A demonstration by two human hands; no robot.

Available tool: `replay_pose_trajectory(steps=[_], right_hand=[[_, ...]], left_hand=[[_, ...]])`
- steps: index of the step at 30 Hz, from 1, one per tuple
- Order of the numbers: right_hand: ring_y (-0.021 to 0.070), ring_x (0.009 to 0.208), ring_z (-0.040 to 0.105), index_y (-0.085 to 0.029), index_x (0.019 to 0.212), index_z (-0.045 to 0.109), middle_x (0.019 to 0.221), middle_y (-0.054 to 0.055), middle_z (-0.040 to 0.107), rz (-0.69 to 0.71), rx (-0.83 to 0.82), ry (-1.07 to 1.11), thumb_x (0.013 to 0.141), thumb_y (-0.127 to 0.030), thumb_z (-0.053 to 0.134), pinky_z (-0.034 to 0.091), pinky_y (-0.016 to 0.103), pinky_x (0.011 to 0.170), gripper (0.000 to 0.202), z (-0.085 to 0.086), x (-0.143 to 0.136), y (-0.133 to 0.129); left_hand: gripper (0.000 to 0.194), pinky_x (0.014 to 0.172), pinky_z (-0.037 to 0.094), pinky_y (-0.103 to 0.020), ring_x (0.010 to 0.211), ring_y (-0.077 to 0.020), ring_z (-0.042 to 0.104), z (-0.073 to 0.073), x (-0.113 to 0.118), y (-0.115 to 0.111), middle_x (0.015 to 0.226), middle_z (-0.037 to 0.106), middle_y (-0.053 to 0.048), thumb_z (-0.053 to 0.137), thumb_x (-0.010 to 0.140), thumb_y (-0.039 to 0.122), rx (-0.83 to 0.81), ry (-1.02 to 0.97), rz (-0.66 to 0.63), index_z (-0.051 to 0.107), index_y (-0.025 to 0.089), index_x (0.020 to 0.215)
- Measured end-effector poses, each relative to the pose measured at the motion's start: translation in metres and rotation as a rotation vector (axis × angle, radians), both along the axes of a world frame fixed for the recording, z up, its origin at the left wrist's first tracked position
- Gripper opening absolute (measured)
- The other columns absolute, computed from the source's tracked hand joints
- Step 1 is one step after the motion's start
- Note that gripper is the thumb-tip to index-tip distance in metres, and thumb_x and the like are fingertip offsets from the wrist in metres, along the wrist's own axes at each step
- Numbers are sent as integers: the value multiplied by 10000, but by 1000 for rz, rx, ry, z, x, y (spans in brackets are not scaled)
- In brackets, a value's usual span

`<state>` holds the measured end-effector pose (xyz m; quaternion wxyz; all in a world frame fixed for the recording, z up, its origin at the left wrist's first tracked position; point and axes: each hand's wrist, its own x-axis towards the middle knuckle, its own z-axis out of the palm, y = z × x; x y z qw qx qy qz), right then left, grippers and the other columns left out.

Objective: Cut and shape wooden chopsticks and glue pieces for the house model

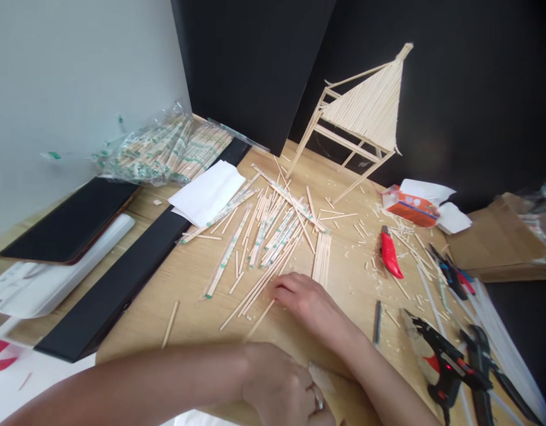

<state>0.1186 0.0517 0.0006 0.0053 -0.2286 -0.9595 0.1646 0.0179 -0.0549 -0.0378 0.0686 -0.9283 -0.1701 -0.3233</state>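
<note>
My right hand [308,305] rests low over the table, its fingertips curled at the end of a thin wooden stick [260,319]. Just beyond it lies a flat row of sticks [322,257] set side by side. Nearer to me, my left hand [286,384] is closed, with a ring on one finger; its fingertips and anything in them are hidden. A pale, see-through piece [323,377] lies beside it. Past both hands spreads a pile of loose sticks [266,281], with wrapped chopsticks [226,254] among them. One lone stick [170,324] lies to the left.
A stick-built frame with a triangular slatted top [370,112] stands at the back. On the right are a red cutter [390,254], glue gun [450,361], pliers [479,367] and tissue pack [410,204]. Bagged chopsticks [152,151], folded paper [208,192] and a black bar [117,284] lie left.
</note>
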Motion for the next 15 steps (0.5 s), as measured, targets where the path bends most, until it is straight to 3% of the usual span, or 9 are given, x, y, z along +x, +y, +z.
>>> replay_pose_trajectory(steps=[4,7,10,15], right_hand=[[183,903,539,-156,924,602,980,62,631,143,57,-90,881,-108,537,456,310,779,91,13,-3,0],[200,904,526,-157,970,594,938,64,630,153,106,-92,889,-94,510,452,322,784,132,22,-7,2],[202,863,519,-156,965,593,923,63,620,147,157,-89,889,-84,500,454,315,747,140,25,-19,5],[190,791,526,-161,829,587,877,52,598,262,196,-84,892,-122,520,451,301,658,100,17,-46,9]], left_hand=[[181,380,359,-260,356,-112,415,-6,6,-4,441,482,33,531,791,438,93,35,40,661,334,864],[206,363,352,-233,355,-96,428,-6,5,-5,488,517,24,502,811,454,148,89,-5,661,350,888],[184,351,350,-218,352,-88,421,-6,3,-1,490,509,21,506,823,414,151,84,-45,672,347,865],[150,351,358,-223,339,-83,355,-8,6,11,434,428,41,571,797,270,185,-89,-168,675,292,691]])
